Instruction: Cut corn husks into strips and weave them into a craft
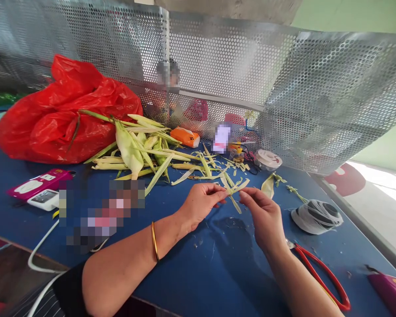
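Here at centre frame, the corn-husk bundle sits pinched in the left hand's fingers, its long axis slanting upper left to lower right, loose ends fanning upper right. The right hand's fingers press together just beside it, grip on a strip unclear! Between the forearms, blue desk runs to its near edge; scissors flank the right wrist.
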`<state>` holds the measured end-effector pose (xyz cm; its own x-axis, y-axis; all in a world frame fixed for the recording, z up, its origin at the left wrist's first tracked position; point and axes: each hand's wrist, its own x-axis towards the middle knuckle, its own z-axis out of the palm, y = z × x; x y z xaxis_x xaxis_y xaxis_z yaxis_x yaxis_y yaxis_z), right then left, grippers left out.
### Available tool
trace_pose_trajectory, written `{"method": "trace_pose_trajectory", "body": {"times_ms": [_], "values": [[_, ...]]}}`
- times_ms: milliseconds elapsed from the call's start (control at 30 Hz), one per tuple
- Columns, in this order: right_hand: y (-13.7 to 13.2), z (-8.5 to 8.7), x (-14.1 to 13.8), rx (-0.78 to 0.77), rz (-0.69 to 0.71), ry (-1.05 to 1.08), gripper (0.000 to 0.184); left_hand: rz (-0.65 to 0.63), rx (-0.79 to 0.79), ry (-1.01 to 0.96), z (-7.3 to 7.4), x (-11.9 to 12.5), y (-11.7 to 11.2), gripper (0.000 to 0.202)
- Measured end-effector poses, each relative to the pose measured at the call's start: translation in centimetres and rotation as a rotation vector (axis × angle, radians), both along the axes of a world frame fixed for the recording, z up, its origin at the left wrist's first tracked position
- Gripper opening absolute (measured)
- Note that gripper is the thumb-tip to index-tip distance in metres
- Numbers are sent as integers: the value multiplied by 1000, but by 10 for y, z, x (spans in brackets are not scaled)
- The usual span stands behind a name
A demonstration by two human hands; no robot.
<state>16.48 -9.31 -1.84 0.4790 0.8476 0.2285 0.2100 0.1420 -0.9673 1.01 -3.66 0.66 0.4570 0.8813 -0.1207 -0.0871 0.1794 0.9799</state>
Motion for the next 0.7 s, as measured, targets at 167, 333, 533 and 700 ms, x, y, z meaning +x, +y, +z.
{"method": "trace_pose_trajectory", "body": {"times_ms": [167,333,533,700], "values": [[-2,0,-8,-10,31,58,24,-40,23,42,-2,3,-5,8],[-1,-2,-6,-38,29,32,26,-73,4,30,-4,4,-6,9],[-1,-7,-1,-21,-29,7,25,-111,-99,-39,-4,4,-6,8],[-1,-4,2,-44,-40,38,28,-35,-170,-83,-4,1,-1,8]]}}
